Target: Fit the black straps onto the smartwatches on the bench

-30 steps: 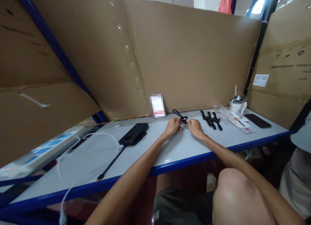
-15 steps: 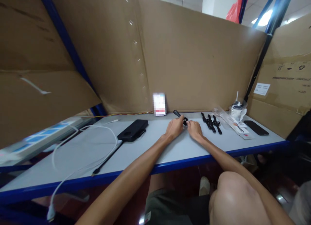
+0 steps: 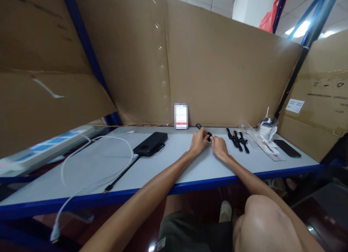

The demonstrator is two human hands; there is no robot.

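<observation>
On the left of a pale table (image 3: 217,170), a white cable (image 3: 129,148) loops beside a black power bank (image 3: 150,144) and hangs over the near edge, where a snag could drag it off. At centre, before the far cardboard (image 3: 217,81), the left hand (image 3: 199,141) closes around a black tool (image 3: 199,126) as the right hand (image 3: 219,147) pinches its near right end; fingers hide the middle. Uneven pressure there could make it twist free. To the right lie three similar tools (image 3: 238,140), which a stray elbow might scatter toward a plastic packet (image 3: 257,139) and dark phone (image 3: 287,148).
</observation>
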